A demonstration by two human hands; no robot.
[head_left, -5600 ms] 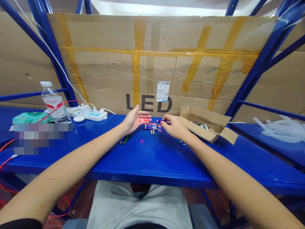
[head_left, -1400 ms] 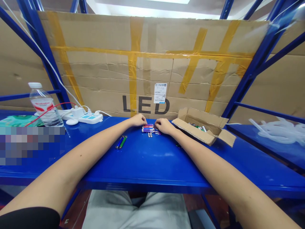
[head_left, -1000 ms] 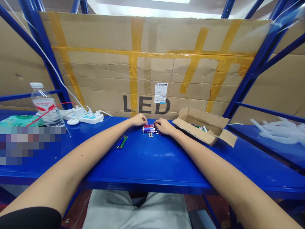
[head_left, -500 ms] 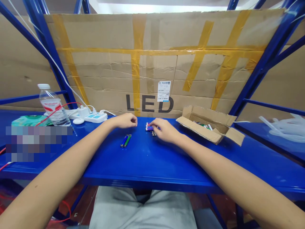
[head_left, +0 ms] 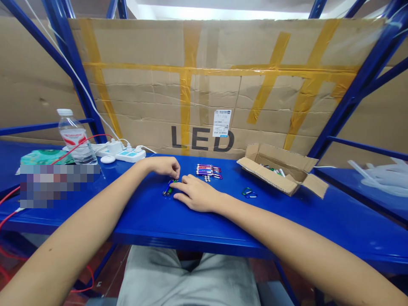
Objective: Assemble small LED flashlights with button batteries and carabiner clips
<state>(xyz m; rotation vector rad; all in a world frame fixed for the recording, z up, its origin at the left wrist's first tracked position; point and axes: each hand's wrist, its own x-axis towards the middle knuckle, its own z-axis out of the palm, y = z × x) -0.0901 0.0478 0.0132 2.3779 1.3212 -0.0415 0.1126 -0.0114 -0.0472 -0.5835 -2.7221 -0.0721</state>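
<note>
A blue tube (head_left: 168, 187) and a green tube (head_left: 172, 188), like pocket flashlights, lie side by side on the blue table. My left hand (head_left: 166, 166) is curled, fingertips pressed together just beyond their far ends; whatever it may pinch is hidden. My right hand (head_left: 199, 193) reaches in from the right, fingers stretched out, the index finger over the green tube and seemingly touching it. Behind it sits a row of purple, red and blue flashlights (head_left: 204, 170) with clips at their right ends. Several small silver discs (head_left: 207, 179) lie just in front of that row.
A green carabiner (head_left: 245, 191) and a blue carabiner (head_left: 251, 195) lie right of centre. An open cardboard box (head_left: 270, 175) holds small items. At left are a power strip (head_left: 130, 155), a white puck-shaped object (head_left: 107, 160), a water bottle (head_left: 75, 138) and a red cable (head_left: 11, 195).
My right hand has moved left and nearer, from the flashlight row to the green tube. My left hand has dropped slightly toward the tubes' far ends. The two carabiners are now uncovered.
</note>
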